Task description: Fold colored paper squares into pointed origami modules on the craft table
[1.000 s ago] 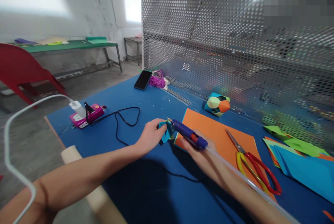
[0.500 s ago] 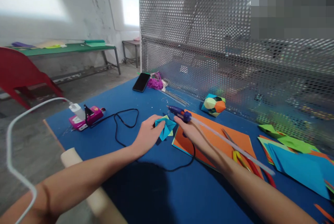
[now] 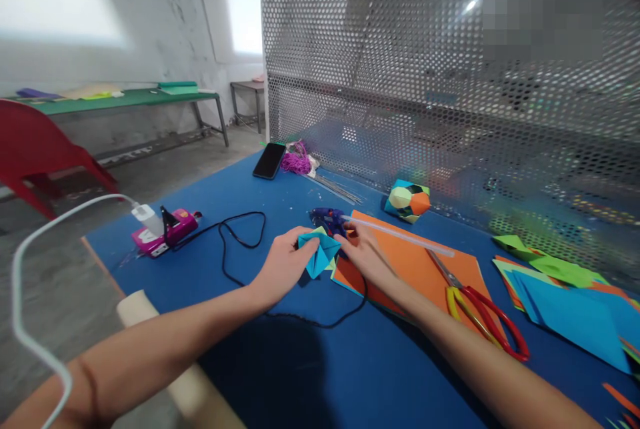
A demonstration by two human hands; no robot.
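My left hand (image 3: 285,262) pinches a small blue and pale green folded paper piece (image 3: 320,257) between thumb and fingers, above the blue table. Close against the right corner of that paper is my right hand (image 3: 367,255), its thumb pointing left; its other fingers are partly hidden. Just behind both hands, a dark blue glue gun (image 3: 327,217) lies low over the table. A long clear glue stick (image 3: 405,235) runs out of it to the right. Whether my right fingers still touch the gun's handle, I cannot tell.
Orange paper sheets (image 3: 425,282) lie under scissors (image 3: 473,302). A multicoloured folded-paper ball (image 3: 409,200) sits near the perforated metal panel (image 3: 360,62). Blue and green papers (image 3: 575,315) are at right. A pink power strip (image 3: 165,232), black cord (image 3: 313,322) and phone (image 3: 270,161) lie at left.
My right hand has lowered the glue gun from the paper piece to behind it, with its stick swinging away. My right hand has come closer to the paper; the left keeps its pinch.
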